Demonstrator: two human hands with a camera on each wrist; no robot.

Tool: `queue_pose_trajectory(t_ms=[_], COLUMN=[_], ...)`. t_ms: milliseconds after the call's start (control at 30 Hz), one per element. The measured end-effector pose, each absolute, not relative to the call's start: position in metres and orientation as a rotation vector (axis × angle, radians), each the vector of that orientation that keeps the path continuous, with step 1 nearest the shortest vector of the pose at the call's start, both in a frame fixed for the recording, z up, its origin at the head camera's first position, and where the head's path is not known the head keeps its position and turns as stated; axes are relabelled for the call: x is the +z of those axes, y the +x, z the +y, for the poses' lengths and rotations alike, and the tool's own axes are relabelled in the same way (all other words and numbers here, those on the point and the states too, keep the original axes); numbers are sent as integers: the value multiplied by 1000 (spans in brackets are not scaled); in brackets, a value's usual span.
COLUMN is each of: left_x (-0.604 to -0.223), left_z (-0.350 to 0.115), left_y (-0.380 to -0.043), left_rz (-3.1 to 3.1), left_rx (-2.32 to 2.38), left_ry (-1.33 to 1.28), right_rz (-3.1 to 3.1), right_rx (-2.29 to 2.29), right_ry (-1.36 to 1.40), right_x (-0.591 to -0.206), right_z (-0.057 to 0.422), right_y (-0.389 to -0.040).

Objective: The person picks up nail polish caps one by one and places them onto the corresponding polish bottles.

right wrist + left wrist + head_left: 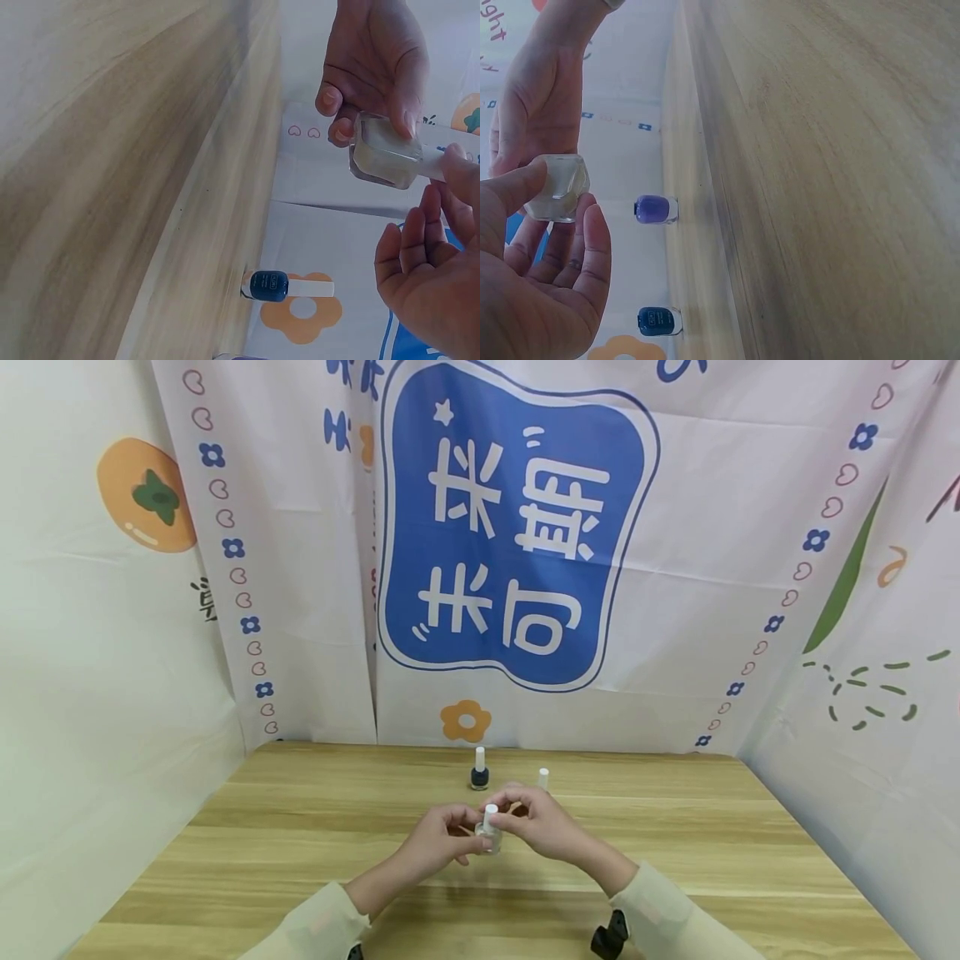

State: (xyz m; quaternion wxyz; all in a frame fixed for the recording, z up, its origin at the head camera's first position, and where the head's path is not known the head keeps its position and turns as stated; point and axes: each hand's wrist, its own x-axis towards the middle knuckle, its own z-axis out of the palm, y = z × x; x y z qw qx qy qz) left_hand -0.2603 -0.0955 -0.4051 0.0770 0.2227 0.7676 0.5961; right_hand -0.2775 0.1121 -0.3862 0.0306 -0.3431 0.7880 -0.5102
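Note:
A clear square glass nail polish bottle [384,157] with pale contents and a white cap [491,811] is held above the table. My left hand [433,845] grips its glass body between thumb and fingers. Thumb and fingertips of my right hand [547,825] pinch the cap. In the right wrist view the bottle lies on its side in the picture, with the cap still in its neck. Beyond the hands stands a dark teal nail polish bottle [480,777]. A purple nail polish bottle [653,209] is near it, mostly hidden behind my right hand in the head view.
The wood-grain table [315,827] reaches back to a printed cloth [675,635] hanging behind it. Cloth walls also stand at left and right. Black wrist gear [609,937] shows beneath the right sleeve.

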Motion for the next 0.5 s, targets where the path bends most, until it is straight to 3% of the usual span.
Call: queue_pose_trajectory(t_ms=[500], left_x=[-405], left_z=[-95], left_y=[-260], left_rz=[2301], left_rx=[1784], left_ry=[653], right_rz=[2506], right_rx=[-1613], right_ry=[-990], right_x=[-362], right_z=[102], right_y=[-251])
